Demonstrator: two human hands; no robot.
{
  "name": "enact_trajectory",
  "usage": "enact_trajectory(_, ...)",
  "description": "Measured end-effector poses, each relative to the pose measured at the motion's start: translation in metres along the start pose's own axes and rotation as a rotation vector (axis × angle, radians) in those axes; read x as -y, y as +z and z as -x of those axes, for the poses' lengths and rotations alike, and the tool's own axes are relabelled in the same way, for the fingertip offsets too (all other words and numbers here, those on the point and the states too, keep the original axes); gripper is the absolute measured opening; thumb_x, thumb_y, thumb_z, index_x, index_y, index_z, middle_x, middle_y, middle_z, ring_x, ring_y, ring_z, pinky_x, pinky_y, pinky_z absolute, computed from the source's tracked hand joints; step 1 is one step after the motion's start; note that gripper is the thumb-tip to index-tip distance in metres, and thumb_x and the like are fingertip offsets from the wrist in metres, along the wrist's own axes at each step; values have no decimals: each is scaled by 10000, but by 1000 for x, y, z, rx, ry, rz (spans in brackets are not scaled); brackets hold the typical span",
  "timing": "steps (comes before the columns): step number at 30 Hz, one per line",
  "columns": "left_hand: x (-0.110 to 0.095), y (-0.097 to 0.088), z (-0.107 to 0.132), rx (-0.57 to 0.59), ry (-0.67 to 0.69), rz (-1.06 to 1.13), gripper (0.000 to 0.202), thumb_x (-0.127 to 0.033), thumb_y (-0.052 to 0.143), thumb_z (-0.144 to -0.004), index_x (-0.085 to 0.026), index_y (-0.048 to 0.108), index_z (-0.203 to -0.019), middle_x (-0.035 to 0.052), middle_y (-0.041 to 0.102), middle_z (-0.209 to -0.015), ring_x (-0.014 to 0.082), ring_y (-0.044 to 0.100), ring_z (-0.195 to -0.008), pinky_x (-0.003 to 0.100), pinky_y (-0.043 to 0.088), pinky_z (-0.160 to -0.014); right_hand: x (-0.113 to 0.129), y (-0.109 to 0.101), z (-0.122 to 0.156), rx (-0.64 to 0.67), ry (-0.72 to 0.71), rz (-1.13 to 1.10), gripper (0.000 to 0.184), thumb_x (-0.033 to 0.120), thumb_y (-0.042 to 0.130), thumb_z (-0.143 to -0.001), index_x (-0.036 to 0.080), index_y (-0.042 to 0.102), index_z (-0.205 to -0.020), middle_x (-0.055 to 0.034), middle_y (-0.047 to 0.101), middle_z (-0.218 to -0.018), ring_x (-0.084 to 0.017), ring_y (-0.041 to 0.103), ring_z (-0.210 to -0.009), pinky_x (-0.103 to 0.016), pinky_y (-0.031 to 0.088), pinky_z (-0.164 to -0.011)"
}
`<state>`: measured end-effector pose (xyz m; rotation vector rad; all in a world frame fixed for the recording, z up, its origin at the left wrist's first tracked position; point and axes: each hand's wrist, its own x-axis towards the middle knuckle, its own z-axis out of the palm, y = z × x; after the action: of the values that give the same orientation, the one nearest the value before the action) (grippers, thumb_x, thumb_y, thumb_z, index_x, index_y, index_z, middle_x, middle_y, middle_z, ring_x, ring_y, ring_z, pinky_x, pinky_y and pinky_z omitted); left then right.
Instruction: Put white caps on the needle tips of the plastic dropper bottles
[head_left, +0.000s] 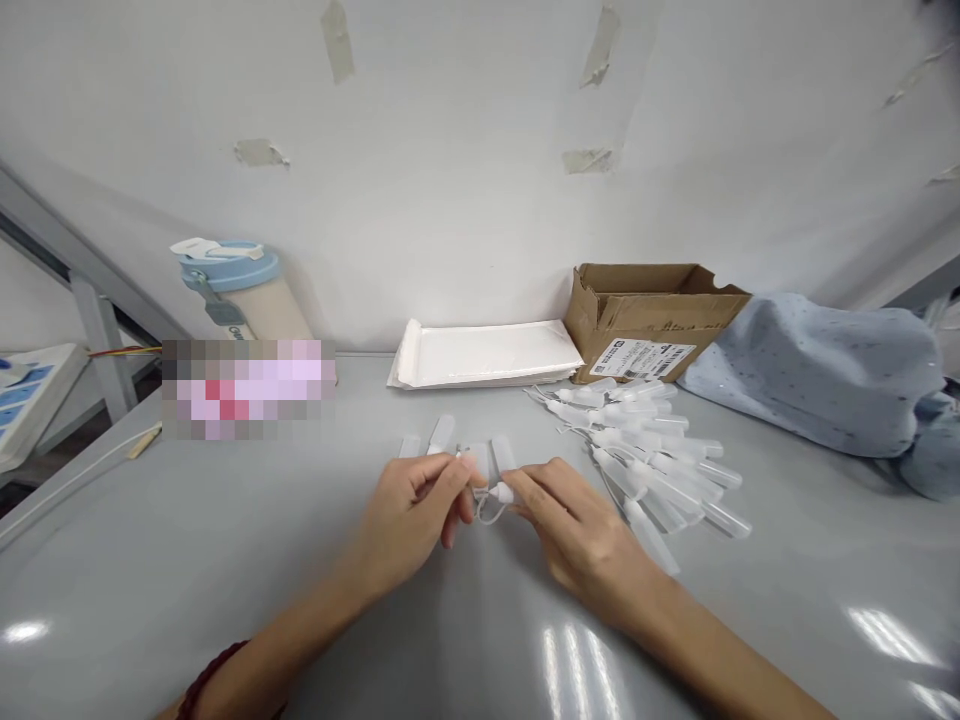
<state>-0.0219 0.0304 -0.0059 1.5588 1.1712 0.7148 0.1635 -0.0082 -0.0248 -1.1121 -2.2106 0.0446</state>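
My left hand (pixel 412 505) and my right hand (pixel 574 520) meet at the middle of the grey table (pixel 225 580). Both pinch a small clear plastic tube with a white cap and a thin strap (pixel 495 492) between fingertips. Just beyond my fingers a few similar tubes (pixel 442 435) lie side by side. To the right of my right hand lies a loose pile of several clear tubes (pixel 652 455).
A stack of white trays (pixel 487 352) and an open cardboard box (pixel 645 310) sit at the wall. A blue cloth bundle (pixel 825 370) lies at the right. A blue-lidded cup (pixel 240 285) stands at the left, with a blurred patch in front of it.
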Motion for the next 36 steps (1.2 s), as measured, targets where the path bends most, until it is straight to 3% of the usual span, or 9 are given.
enact_trajectory(6, -3, -3, -1, 158, 10, -87, 284, -355, 493, -865, -157, 599, -691, -27, 596, -625, 67, 488, -479, 174, 396, -479, -6, 0, 1, -23, 5, -18, 257, 34, 433, -877, 129, 546, -1088, -91, 593, -860, -175, 521, -743, -300, 474, -663)
enact_trajectory(10, -3, -6, 0, 191, 60, -158, 282, -322, 460, -879, -159, 587, -687, -28, 589, -613, 69, 481, -485, 168, 385, -472, -7, 0, 1, 36, 4, -8, 260, 58, 432, -888, 138, 534, -1113, -94, 585, -883, -177, 542, -771, -292, 486, -674)
enact_trajectory(12, -5, -12, 0, 117, 219, -300, 256, -269, 462, -874, -160, 599, -687, -28, 572, -584, 76, 478, -502, 167, 368, -471, -9, -3, 0, 79, 25, 88, 270, 102, 450, -891, 142, 523, -1148, -119, 582, -948, -198, 565, -800, -307, 494, -663)
enact_trajectory(15, -5, -24, -1, -213, 601, -623, 224, -195, 470, -865, -151, 601, -689, -34, 505, -537, 76, 414, -479, 188, 326, -479, -15, -14, -3, 148, 126, 284, 247, 185, 505, -875, 123, 548, -1111, -152, 589, -981, -248, 596, -818, -339, 493, -629)
enact_trajectory(17, -2, -30, -3, -395, 773, -841, 229, -176, 473, -866, -144, 593, -674, -37, 475, -518, 81, 369, -458, 214, 293, -478, -18, -24, -5, 258, 263, 377, 159, 221, 498, -883, 132, 594, -973, -121, 624, -869, -246, 619, -740, -331, 474, -579)
enact_trajectory(19, 3, -31, -6, -405, 848, -1039, 263, -172, 463, -870, -145, 580, -635, -26, 486, -514, 93, 364, -448, 239, 265, -474, -19, -36, -5, 449, 433, 456, 222, 271, 457, -907, 163, 598, -775, -71, 633, -701, -226, 619, -599, -308, 419, -497)
enact_trajectory(22, 9, -28, -8, -244, 798, -1257, 325, -174, 436, -869, -156, 538, -560, -8, 501, -508, 116, 386, -435, 268, 216, -463, -18, -49, -2, 699, 581, 559, 348, 328, 441, -911, 187, 557, -614, -58, 635, -594, -240, 624, -542, -292, 334, -455)
enact_trajectory(27, 6, -27, -4, 14, 521, -1199, 434, -262, 371, -915, -160, 465, -504, -26, 466, -461, 104, 351, -404, 262, 174, -456, -19, -59, 10, 822, 677, 662, 363, 337, 484, -878, 189, 573, -560, -95, 670, -626, -284, 650, -580, -292, 269, -450)
enact_trajectory(36, 7, -27, -8, -59, 417, -1162, 421, -292, 337, -914, -167, 355, -513, -42, 362, -475, 94, 245, -435, 252, 155, -473, -24, -64, 12, 859, 733, 586, 154, 245, 596, -775, 188, 611, -633, -97, 678, -675, -285, 650, -628, -288, 266, -455)
